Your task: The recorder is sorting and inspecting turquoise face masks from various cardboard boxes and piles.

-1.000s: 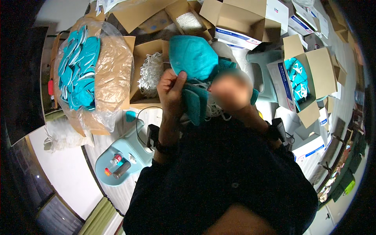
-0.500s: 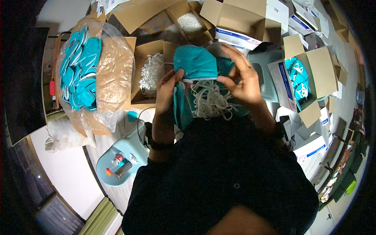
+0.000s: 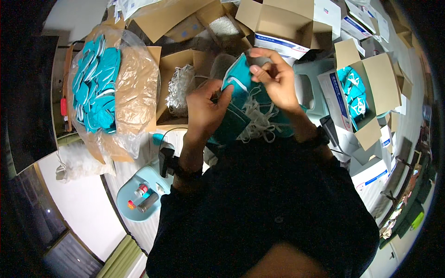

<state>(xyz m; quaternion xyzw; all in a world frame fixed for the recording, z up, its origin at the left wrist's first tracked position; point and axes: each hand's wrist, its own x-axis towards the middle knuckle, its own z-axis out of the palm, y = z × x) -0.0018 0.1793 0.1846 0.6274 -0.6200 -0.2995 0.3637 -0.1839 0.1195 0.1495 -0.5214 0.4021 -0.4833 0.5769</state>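
While the left hand (image 3: pixel 207 103) is pinching a teal mask (image 3: pixel 238 75) between thumb and fingers, the right hand (image 3: pixel 276 79) is hovering beside its upper edge, fingers curled; whether it is gripping anything cannot be told. Beyond, an open carton (image 3: pixel 282 23) is bearing small print on a blue band (image 3: pixel 278 41). Both forearms (image 3: pixel 193 150) are angling inward, and the mask is leaning between the hands, above tangled white straps (image 3: pixel 259 122).

A teal, white-edged mask (image 3: pixel 239 72) slants near tangled white straps (image 3: pixel 258 121).
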